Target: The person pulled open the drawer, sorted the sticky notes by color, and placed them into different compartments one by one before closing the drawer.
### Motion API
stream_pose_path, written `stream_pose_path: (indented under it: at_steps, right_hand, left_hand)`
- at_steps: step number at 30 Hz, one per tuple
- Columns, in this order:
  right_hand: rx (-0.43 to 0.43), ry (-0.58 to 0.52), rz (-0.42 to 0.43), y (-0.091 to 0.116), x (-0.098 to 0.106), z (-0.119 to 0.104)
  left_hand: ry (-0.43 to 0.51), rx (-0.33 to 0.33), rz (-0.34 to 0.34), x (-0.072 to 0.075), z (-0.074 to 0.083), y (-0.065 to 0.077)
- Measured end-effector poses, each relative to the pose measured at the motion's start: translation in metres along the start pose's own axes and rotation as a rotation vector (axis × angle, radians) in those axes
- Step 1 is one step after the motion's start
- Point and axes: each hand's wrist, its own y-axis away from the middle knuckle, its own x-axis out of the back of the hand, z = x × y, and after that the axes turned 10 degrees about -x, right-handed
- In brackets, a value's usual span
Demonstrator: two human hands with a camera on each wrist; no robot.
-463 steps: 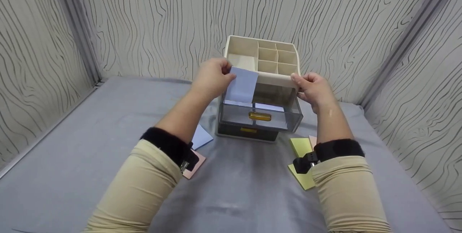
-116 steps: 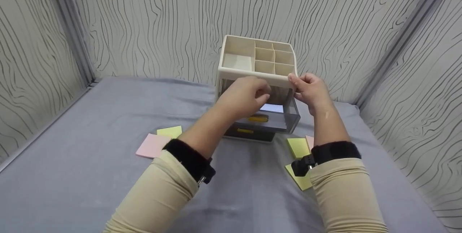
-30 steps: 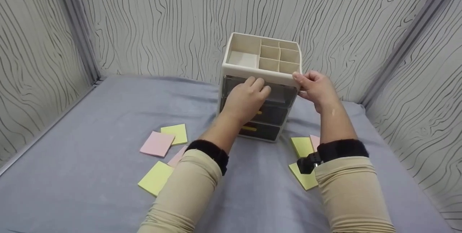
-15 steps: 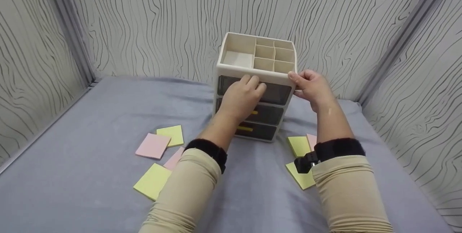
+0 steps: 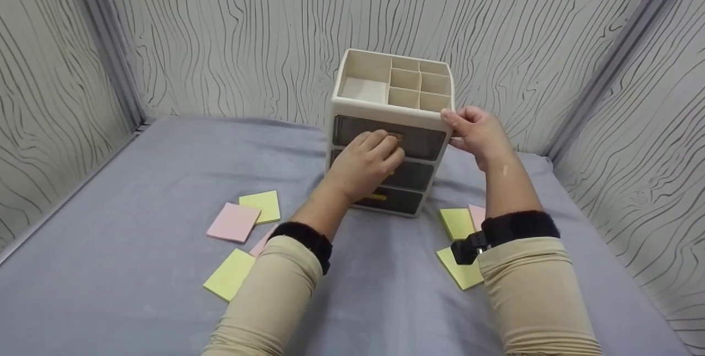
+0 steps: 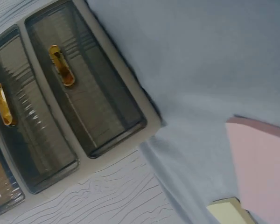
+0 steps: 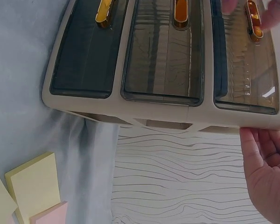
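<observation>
A cream desktop drawer organizer (image 5: 385, 108) stands upright on the cloth, its three smoky drawers all pushed in. In front of the top drawer (image 5: 424, 145) is my left hand (image 5: 362, 164), fingers loosely bent just below the amber handle (image 5: 395, 136). The right wrist view shows blurred left fingers (image 7: 274, 14) on either side of that handle (image 7: 254, 21), with nothing held. My right hand (image 5: 478, 134) grips the organizer's upper right corner, thumb on the front edge. The left wrist view takes in two lower drawers' amber handles (image 6: 61, 66), but not the left hand.
Left of the organizer lie pink sticky-note pads (image 5: 234, 222) and yellow pads (image 5: 231, 274). More yellow pads (image 5: 458, 224) lie right, partly under the right forearm, beside a pink one (image 5: 477, 215). Wood-grain-patterned panels (image 5: 248, 36) enclose the grey cloth-covered table (image 5: 165, 179).
Earlier the top drawer was out and the left hand put a blue pad in it; the drawer was then pushed in. The left hand has just dropped slightly, uncovering its handle. The right hand stays.
</observation>
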Motion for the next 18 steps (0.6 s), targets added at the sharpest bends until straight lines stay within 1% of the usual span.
stream_pose_path:
  at_steps: [3, 8, 12, 18]
  right_hand:
    - [-0.002, -0.005, 0.005, 0.0, -0.001, 0.0]
    - [-0.006, -0.008, 0.001, 0.0, -0.001, 0.0]
    - [-0.01, -0.006, 0.004, 0.0, 0.0, 0.0]
    - [-0.002, 0.005, 0.006, 0.0, 0.0, 0.0]
  left_hand:
    - [0.023, -0.027, -0.015, -0.002, 0.002, 0.005]
    - [0.083, -0.036, -0.072, -0.005, 0.006, 0.01]
    - [0.093, -0.033, -0.123, -0.008, 0.009, 0.012]
    - [0.09, -0.005, -0.202, -0.009, 0.013, 0.013]
